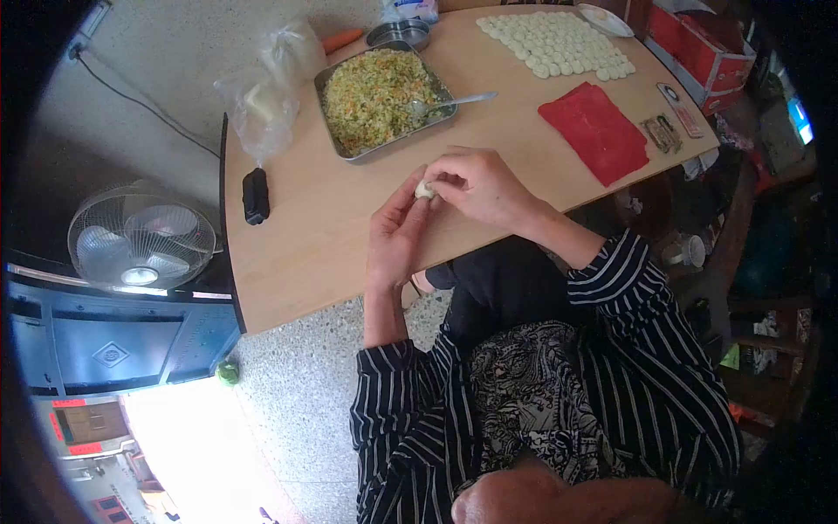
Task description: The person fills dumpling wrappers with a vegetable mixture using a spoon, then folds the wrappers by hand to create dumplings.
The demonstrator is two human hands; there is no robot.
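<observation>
Over the table's front part, a small white dumpling [423, 189] is held between both hands. My left hand [398, 229] cups it from the left and below, thumb and fingers closed around it. The fingertips of my right hand [482, 183] pinch its upper right side. Just beyond the hands stands a metal tray [356, 157] of chopped vegetable filling [375, 100]. A metal spoon [476, 99] rests in the filling, its handle over the tray's right rim. Many similar dumplings [559, 44] lie close together at the back right. My fingers partly cover the held dumpling.
A red cloth [594, 131] and small packets [662, 134] lie on the right. A round metal bowl [399, 35], a carrot [342, 40] and plastic bags [266, 109] sit at the back left. A black object [256, 196] lies near the left edge, beside a fan [144, 234].
</observation>
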